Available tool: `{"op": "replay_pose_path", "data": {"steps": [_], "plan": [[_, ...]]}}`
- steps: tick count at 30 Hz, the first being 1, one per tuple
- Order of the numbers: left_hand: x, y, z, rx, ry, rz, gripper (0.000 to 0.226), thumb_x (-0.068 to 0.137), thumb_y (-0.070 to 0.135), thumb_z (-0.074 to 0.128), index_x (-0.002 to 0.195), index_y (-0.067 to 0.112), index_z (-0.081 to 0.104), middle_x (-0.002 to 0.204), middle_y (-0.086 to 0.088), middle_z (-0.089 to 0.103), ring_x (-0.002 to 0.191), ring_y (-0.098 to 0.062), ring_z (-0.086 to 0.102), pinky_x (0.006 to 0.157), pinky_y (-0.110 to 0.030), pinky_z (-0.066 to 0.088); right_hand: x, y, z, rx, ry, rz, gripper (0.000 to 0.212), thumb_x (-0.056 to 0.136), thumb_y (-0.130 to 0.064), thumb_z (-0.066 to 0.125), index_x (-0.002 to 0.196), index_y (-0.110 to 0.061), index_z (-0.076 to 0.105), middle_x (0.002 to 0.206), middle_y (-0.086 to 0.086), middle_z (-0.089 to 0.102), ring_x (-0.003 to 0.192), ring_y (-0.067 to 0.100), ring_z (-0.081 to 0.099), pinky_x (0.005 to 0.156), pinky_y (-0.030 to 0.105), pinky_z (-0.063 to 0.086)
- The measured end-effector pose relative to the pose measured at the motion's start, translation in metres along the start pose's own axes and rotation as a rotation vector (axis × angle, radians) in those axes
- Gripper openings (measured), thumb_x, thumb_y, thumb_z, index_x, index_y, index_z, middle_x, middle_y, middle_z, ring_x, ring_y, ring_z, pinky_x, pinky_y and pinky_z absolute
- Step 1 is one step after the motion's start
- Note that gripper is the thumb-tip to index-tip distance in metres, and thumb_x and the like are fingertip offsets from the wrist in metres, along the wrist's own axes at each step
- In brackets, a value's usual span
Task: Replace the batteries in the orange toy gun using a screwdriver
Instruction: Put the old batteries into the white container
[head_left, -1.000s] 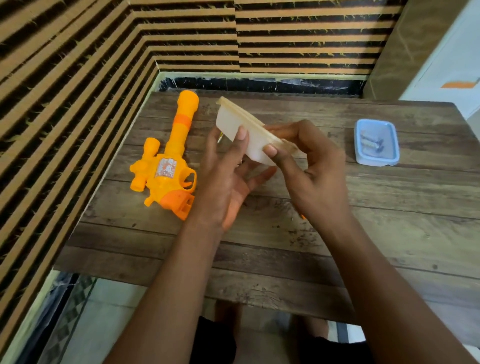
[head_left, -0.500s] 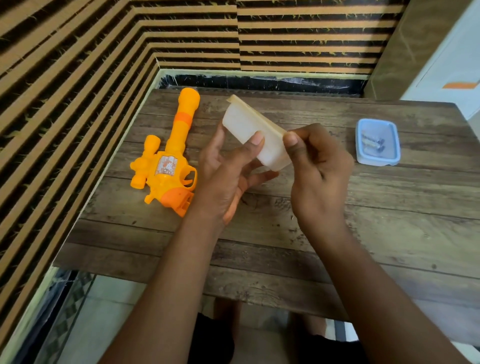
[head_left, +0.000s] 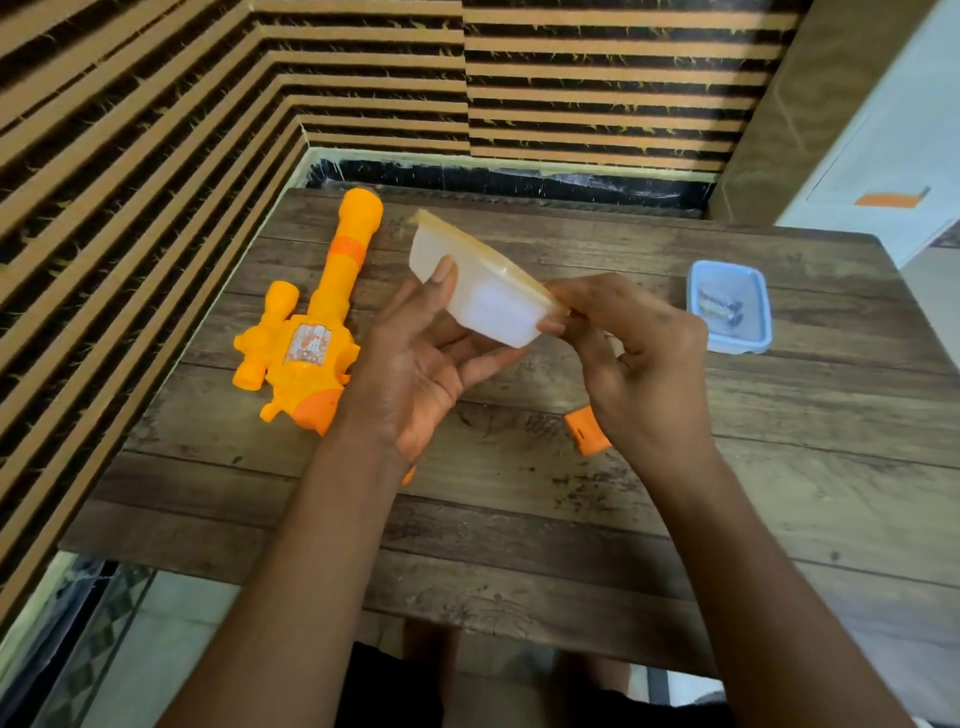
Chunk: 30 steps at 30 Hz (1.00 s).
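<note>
The orange toy gun (head_left: 311, 332) lies on the wooden table (head_left: 519, 499) at the left, barrel pointing away. Above the table's middle, a translucent white container with a beige lid (head_left: 483, 291) is held tilted. My left hand (head_left: 415, 374) cups the container from below, thumb on its side. My right hand (head_left: 639, 358) pinches the lid's rim at the container's right corner. An orange battery cover (head_left: 584, 431) lies on the table, partly hidden under my right hand. A small orange tip (head_left: 409, 474) peeks out below my left wrist; I cannot tell what it is.
A blue box (head_left: 730, 306) with batteries inside sits at the right of the table. Striped walls close in at the left and back. The table's near edge drops to the floor, where my legs show.
The container has been tilted and shifted slightly. My right fingers moved from its side to pinch the lid rim at its right corner. The orange battery cover now shows beneath my right hand.
</note>
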<state>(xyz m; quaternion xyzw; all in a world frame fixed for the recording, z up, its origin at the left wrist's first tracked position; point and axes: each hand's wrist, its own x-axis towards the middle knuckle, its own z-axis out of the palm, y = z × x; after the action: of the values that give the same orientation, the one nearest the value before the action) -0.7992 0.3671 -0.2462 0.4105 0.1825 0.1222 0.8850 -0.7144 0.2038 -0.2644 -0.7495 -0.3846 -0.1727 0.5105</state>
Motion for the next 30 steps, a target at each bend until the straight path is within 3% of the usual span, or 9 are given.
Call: {"op": "replay_pose_path", "data": {"steps": [4, 10, 17, 23, 30], "plan": [[-0.001, 0.001, 0.001, -0.031, -0.003, -0.02, 0.052, 0.089, 0.031, 0.066, 0.135, 0.009, 0.058, 0.135, -0.027, 0.067, 0.12, -0.041, 0.07, 0.082, -0.047, 0.064, 0.0, -0.002, 0.001, -0.075, 0.002, -0.079, 0.021, 0.096, 0.007, 0.068, 0.115, 0.004, 0.076, 0.1, 0.01, 0.074, 0.088, 0.011, 0.065, 0.077, 0.013, 0.048], [0.005, 0.001, -0.003, -0.08, -0.056, -0.067, 0.049, 0.087, 0.028, 0.065, 0.132, 0.011, 0.061, 0.134, -0.024, 0.069, 0.122, -0.043, 0.068, 0.084, -0.052, 0.065, 0.002, 0.002, -0.007, -0.041, 0.005, -0.107, 0.019, 0.097, 0.005, 0.067, 0.114, 0.005, 0.077, 0.102, 0.012, 0.075, 0.092, 0.02, 0.072, 0.078, 0.029, 0.057], [0.011, 0.002, -0.012, -0.081, -0.125, -0.096, 0.1, 0.058, 0.034, 0.1, 0.143, 0.006, 0.056, 0.138, -0.026, 0.066, 0.126, -0.046, 0.065, 0.084, -0.053, 0.063, 0.002, 0.001, -0.011, 0.056, -0.022, -0.059, 0.019, 0.097, 0.002, 0.067, 0.114, 0.005, 0.077, 0.099, 0.012, 0.075, 0.094, 0.02, 0.073, 0.079, 0.03, 0.057], [0.012, 0.001, -0.012, -0.088, -0.17, -0.089, 0.107, 0.059, 0.035, 0.099, 0.149, 0.005, 0.05, 0.14, -0.026, 0.064, 0.126, -0.045, 0.065, 0.085, -0.053, 0.063, 0.001, -0.005, -0.012, 0.063, -0.024, -0.06, 0.019, 0.096, 0.007, 0.068, 0.111, 0.003, 0.078, 0.097, 0.012, 0.075, 0.093, 0.021, 0.072, 0.078, 0.031, 0.056], [0.014, -0.002, -0.011, -0.092, -0.207, -0.085, 0.11, 0.061, 0.034, 0.099, 0.153, 0.003, 0.046, 0.145, -0.028, 0.06, 0.126, -0.045, 0.065, 0.084, -0.051, 0.063, -0.001, -0.009, -0.013, 0.043, 0.016, -0.016, 0.02, 0.095, 0.008, 0.068, 0.109, 0.0, 0.079, 0.093, 0.005, 0.073, 0.091, 0.014, 0.07, 0.078, 0.02, 0.05]]}}
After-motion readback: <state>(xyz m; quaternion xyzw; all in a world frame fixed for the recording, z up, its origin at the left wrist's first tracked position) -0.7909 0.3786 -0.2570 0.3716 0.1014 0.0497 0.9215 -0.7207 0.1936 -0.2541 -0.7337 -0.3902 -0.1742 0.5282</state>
